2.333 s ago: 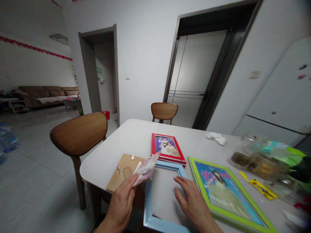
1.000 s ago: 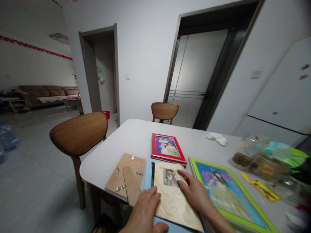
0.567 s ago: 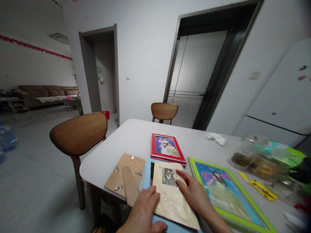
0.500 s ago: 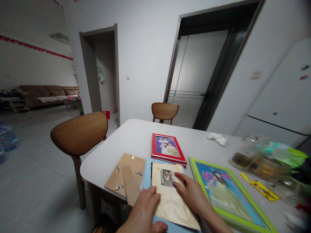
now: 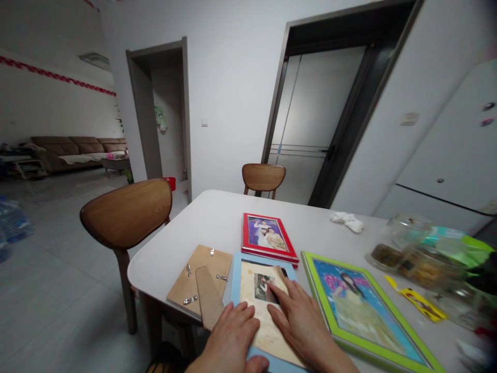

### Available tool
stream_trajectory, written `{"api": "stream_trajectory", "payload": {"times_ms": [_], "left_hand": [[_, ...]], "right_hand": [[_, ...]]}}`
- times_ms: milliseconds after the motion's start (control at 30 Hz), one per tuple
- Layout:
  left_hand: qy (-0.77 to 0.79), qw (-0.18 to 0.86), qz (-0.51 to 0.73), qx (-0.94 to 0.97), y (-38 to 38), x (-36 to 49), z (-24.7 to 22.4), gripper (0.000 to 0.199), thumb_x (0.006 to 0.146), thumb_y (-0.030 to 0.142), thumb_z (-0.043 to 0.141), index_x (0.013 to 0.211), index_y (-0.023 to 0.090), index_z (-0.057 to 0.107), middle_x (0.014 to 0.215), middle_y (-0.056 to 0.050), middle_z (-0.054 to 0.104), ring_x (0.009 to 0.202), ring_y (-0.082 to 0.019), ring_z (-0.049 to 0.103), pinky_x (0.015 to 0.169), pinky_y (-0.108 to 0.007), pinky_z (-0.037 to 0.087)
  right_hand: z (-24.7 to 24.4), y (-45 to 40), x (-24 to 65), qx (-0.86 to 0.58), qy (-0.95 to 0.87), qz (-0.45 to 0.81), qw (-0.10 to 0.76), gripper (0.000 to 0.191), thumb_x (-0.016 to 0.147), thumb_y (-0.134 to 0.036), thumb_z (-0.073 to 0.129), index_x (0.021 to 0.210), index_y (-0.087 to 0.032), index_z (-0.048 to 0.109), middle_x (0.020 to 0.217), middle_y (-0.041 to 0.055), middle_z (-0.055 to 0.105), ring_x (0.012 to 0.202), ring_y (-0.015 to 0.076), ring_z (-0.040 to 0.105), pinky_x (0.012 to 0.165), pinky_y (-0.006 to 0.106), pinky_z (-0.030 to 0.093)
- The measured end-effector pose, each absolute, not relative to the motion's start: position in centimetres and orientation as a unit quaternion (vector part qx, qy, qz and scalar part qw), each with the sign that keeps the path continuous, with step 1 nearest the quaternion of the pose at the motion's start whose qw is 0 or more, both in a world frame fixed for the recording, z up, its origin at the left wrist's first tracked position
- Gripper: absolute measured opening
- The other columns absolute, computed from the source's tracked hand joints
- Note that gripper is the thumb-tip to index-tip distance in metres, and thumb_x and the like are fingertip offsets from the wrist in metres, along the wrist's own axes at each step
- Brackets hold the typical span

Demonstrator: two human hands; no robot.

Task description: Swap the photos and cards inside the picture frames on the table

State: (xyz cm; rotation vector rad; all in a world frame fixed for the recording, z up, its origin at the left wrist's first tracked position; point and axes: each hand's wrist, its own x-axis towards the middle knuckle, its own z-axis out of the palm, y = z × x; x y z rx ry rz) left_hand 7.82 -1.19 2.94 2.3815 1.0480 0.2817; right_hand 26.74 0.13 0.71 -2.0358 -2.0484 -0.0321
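A yellowed sheet of paper (image 5: 261, 324) with a small picture on it lies over a light blue picture frame (image 5: 236, 282). My left hand (image 5: 233, 331) rests with fingers extended on the left edge of the frame and paper. My right hand (image 5: 298, 318) lies on the paper's right side, fingers stretched out, the fingertips beside the small picture. To the left, a brown frame backing board (image 5: 202, 256) shows its metal clips and a stand leg (image 5: 207, 295). A red picture frame (image 5: 244, 233) is behind the blue one, and a green picture frame (image 5: 310, 269) is at the right.
Glass jars (image 5: 388, 256), a yellow wrapper (image 5: 423, 304) and a crumpled white tissue (image 5: 347, 221) are on the right of the white table (image 5: 186, 217). One wooden chair (image 5: 132, 212) stands at the left, another chair (image 5: 264, 177) at the far side.
The paper has shifted slightly left over the blue frame. My right hand has moved a little down and left, its fingers now lying further over the paper. My left hand stays nearly in place.
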Motion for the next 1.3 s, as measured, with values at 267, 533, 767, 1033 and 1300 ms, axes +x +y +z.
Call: {"api": "stream_trajectory", "payload": {"times_ms": [267,533,767,1033,1300], "left_hand": [[0.393,0.256,0.108,0.876,-1.5,7.9,3.7,0.051,0.068,0.034,0.06,0.114,0.018,0.047,0.129,-0.008,0.039,0.12,-0.023,0.031,0.102,-0.041,0.017],[0.385,0.25,0.119,0.88,-1.4,7.5,2.8,0.051,0.068,0.036,0.06,0.114,0.016,0.047,0.128,-0.01,0.039,0.119,-0.023,0.031,0.101,-0.041,0.018],[0.384,0.258,0.128,0.877,-1.5,7.6,2.8,0.048,0.069,0.034,0.06,0.112,0.018,0.047,0.129,-0.009,0.039,0.12,-0.023,0.029,0.101,-0.044,0.017],[0.325,0.268,0.135,0.897,-1.1,7.3,2.6,0.055,0.061,0.055,0.061,0.102,0.019,0.051,0.127,-0.015,0.039,0.12,-0.027,0.03,0.099,-0.049,0.016],[0.334,0.28,0.137,0.89,-1.4,7.1,2.9,0.034,0.065,0.036,0.063,0.094,0.02,0.054,0.126,-0.011,0.042,0.119,-0.025,0.033,0.099,-0.048,0.018]], "right_hand": [[1.3,0.8,26.8,-0.701,-0.695,-0.037,0.156,0.04,0.077,-0.043,0.036,0.104,-0.02,0.055,0.116,0.0132,0.047,0.104,0.0271,0.043,0.081,0.04,0.036],[0.3,0.4,27.3,-0.726,-0.677,-0.068,0.105,0.05,0.075,-0.047,0.038,0.107,-0.013,0.054,0.126,0.0178,0.038,0.116,0.0319,0.032,0.088,0.047,0.03],[0.3,-0.6,28.1,-0.709,-0.701,-0.058,0.058,0.045,0.077,-0.038,0.038,0.112,-0.014,0.051,0.123,0.0138,0.045,0.112,0.0322,0.038,0.086,0.051,0.03],[0.1,-1.4,28.5,-0.658,-0.749,-0.026,0.075,0.035,0.076,-0.03,0.04,0.103,-0.019,0.058,0.113,0.0072,0.055,0.111,0.0279,0.041,0.09,0.045,0.031],[0.9,-1.5,27.4,-0.658,-0.749,-0.014,0.082,0.035,0.074,-0.031,0.043,0.104,-0.019,0.058,0.114,0.0104,0.054,0.109,0.0281,0.043,0.087,0.043,0.034]]}}
